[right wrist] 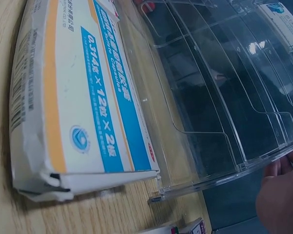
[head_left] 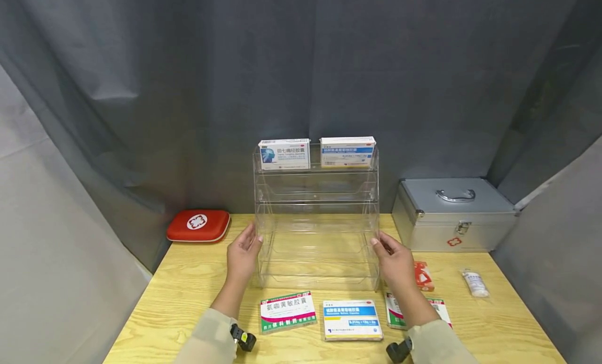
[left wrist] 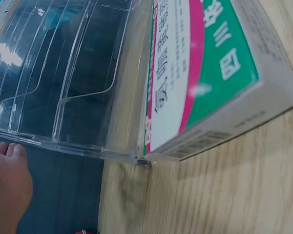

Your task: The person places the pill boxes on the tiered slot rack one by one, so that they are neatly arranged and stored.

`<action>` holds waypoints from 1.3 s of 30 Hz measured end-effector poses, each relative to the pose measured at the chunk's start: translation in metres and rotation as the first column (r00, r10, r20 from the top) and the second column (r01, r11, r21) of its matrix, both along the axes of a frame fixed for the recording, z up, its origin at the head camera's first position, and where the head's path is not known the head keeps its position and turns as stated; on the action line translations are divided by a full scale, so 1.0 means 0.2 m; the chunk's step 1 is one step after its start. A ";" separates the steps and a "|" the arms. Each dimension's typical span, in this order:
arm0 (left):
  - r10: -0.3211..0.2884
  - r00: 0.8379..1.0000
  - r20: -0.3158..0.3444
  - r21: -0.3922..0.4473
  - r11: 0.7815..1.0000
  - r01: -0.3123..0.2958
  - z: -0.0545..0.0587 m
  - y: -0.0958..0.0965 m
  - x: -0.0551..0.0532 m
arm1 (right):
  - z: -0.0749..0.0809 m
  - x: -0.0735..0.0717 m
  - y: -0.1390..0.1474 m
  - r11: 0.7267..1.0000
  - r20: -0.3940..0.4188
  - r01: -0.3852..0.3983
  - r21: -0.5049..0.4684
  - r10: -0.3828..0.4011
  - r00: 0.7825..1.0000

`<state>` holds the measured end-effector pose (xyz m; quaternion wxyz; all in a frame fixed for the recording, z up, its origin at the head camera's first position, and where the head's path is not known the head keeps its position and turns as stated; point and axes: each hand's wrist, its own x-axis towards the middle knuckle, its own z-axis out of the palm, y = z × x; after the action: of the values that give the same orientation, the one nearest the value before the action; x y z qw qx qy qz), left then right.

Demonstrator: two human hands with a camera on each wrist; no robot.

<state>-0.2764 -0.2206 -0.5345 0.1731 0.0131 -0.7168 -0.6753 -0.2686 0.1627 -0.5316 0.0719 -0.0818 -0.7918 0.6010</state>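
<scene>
A clear plastic tiered display rack stands on the wooden table. My left hand grips its left side edge, thumb in front, and my right hand holds the right edge the same way. In the rack's top tier sit two medicine boxes, a white one at left and a blue-and-white one at right. Just before its base lie a green-and-white medicine box and another blue-and-white medicine box. Under my right forearm, a second green-and-white box is partly hidden.
On the back left is a red first-aid case. A silver metal case with a handle stands back right. Beside my right wrist are a small red-and-white box and a small white packet. Grey curtain hangs behind the table.
</scene>
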 end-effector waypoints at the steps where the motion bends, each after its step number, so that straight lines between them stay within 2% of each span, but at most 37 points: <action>1: -0.002 1.000 -0.003 0.002 1.000 0.002 0.00 0.00 0.00 | 0.00 0.00 0.00 1.000 -0.003 0.002 0.000 -0.002 1.000; 10: -0.003 1.000 0.002 0.038 0.999 0.002 0.00 0.02 0.01 | 0.00 0.00 0.00 1.000 -0.018 -0.004 -0.003 0.003 1.000; 18: -0.026 1.000 0.017 0.000 1.000 0.026 -0.03 0.00 0.01 | 0.01 0.00 0.01 1.000 -0.001 -0.009 0.005 0.009 1.000; 24: -0.002 1.000 0.003 -0.010 1.000 0.002 -0.04 0.01 0.01 | 0.00 0.00 0.01 1.000 0.039 -0.016 0.016 0.016 0.999; 29: 0.007 1.000 0.010 0.035 0.999 -0.007 -0.04 0.02 0.02 | -0.01 0.01 0.02 0.999 0.059 -0.029 0.014 0.028 0.998; 34: 0.011 1.000 -0.014 0.059 0.998 -0.010 -0.05 0.04 0.01 | 0.00 0.02 0.07 0.996 0.026 -0.074 -0.040 0.076 0.997; 37: 0.017 1.000 -0.015 0.054 0.998 -0.016 -0.05 0.04 0.01 | 0.01 0.04 0.15 0.995 0.010 -0.096 -0.002 0.096 0.995; 39: 0.018 1.000 -0.008 0.048 0.999 -0.018 -0.05 0.04 0.01 | 0.00 0.05 0.24 0.991 0.003 -0.108 0.083 0.108 0.994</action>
<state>-0.2735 -0.2132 -0.5442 0.1816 0.0210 -0.6995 -0.6909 -0.2576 0.2110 -0.5307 0.0430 -0.0353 -0.8194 0.5705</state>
